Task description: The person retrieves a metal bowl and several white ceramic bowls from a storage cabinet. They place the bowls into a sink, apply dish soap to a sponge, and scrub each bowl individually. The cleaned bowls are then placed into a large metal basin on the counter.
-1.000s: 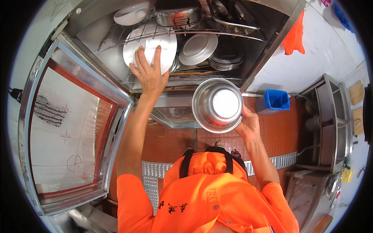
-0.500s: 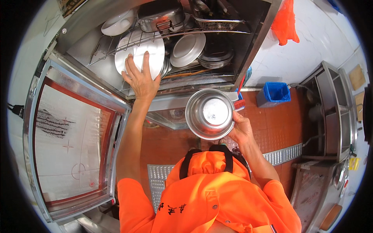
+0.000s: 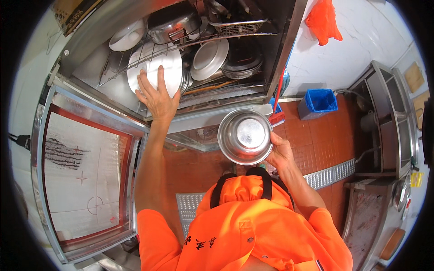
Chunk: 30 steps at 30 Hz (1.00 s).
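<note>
The gripped metal bowl point(image 3: 245, 137) lies left of the right hand point(image 3: 280, 151).

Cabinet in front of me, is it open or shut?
Open: the framed door stands swung out at left, showing the cabinet's racks, and your left hand reaches the white plate inside.

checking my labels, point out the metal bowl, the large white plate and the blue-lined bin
Metal bowl point(image 3: 248, 134), head view: its round flat bottom.
Large white plate point(image 3: 173, 71), head view: bare face near its right edge.
Blue-lined bin point(image 3: 312, 112), head view: its outer side wall.
</note>
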{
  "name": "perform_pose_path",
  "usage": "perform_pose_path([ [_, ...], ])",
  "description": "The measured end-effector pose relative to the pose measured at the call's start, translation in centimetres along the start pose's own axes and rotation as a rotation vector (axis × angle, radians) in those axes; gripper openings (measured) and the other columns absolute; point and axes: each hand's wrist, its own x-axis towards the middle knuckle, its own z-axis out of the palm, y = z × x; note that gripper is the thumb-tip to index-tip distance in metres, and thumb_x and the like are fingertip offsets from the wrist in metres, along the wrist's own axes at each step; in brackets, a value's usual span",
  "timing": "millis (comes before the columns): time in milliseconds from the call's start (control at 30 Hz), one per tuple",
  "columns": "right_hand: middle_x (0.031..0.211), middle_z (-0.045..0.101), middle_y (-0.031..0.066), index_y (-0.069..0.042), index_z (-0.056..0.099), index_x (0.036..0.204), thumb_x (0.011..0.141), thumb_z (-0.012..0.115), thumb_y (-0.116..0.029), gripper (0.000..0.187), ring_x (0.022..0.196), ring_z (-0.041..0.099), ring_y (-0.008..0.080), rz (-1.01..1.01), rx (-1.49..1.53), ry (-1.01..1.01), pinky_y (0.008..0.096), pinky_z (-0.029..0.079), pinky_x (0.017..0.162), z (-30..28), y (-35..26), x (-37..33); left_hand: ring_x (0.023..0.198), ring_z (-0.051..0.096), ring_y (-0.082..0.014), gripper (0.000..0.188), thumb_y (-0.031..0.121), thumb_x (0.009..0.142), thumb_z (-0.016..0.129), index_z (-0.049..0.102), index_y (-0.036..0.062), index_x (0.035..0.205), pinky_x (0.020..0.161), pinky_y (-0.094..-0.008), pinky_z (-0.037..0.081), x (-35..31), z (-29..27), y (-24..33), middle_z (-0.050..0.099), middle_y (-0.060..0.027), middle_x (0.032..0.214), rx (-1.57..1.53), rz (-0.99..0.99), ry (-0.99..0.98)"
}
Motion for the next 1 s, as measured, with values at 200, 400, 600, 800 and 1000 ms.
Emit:
perform_pose_path([
  [200, 0.122, 0.052, 0.0208, 0.006, 0.047, 0.122, 0.090, 0.046, -0.004, 0.034, 0.116, 0.049, 0.0336, -0.041, 0.047, 0.032, 0.0540, 0.036, 0.103, -1.5, -0.6, 0.0, 0.132, 0.018, -0.0429, 0.096, 0.033, 0.061, 0.081, 0.029, 0.0183, 0.141, 0.094, -0.0661, 0.025, 0.0, 0.1, -0.2, 0.017, -0.0258, 0.142, 0.030, 0.005, -0.006],
  [400, 0.123, 0.053, 0.0209, 0.005, 0.049, 0.121, 0.090, 0.049, -0.009, 0.034, 0.117, 0.050, 0.0337, -0.047, 0.017, 0.034, 0.0549, 0.037, 0.101, -1.9, -0.9, 0.0, 0.131, 0.020, -0.0432, 0.097, 0.033, 0.061, 0.081, 0.030, 0.0167, 0.141, 0.093, -0.0672, 0.026, -0.1, 0.5, -0.3, 0.017, -0.0254, 0.142, 0.035, 0.019, 0.008],
  [600, 0.124, 0.052, 0.0214, 0.005, 0.048, 0.122, 0.090, 0.048, -0.010, 0.035, 0.117, 0.049, 0.0343, 0.010, -0.020, -0.032, 0.0553, 0.037, 0.101, -2.2, -0.5, 0.3, 0.129, 0.023, -0.0418, 0.100, 0.032, 0.058, 0.084, 0.030, 0.0178, 0.141, 0.092, -0.0664, 0.027, -0.1, 0.2, -0.6, 0.019, -0.0244, 0.140, 0.010, 0.022, -0.022],
  [800, 0.127, 0.049, 0.0214, 0.005, 0.046, 0.125, 0.091, 0.046, -0.010, 0.036, 0.118, 0.048, 0.0340, 0.027, 0.012, -0.045, 0.0552, 0.037, 0.102, -1.7, -0.2, 0.3, 0.132, 0.018, -0.0444, 0.098, 0.031, 0.056, 0.085, 0.033, 0.0190, 0.139, 0.090, -0.0694, 0.026, -0.2, 0.2, -0.7, 0.014, -0.0278, 0.142, -0.038, 0.024, -0.004],
  [1000, 0.126, 0.050, 0.0219, 0.006, 0.045, 0.125, 0.092, 0.044, -0.010, 0.036, 0.118, 0.048, 0.0342, -0.034, -0.004, -0.005, 0.0547, 0.037, 0.102, -0.2, -0.4, -0.2, 0.131, 0.023, -0.0432, 0.101, 0.037, 0.057, 0.084, 0.032, 0.0158, 0.140, 0.093, -0.0686, 0.024, -0.5, 0.0, -1.0, 0.021, -0.0258, 0.141, -0.055, 0.034, 0.059],
])
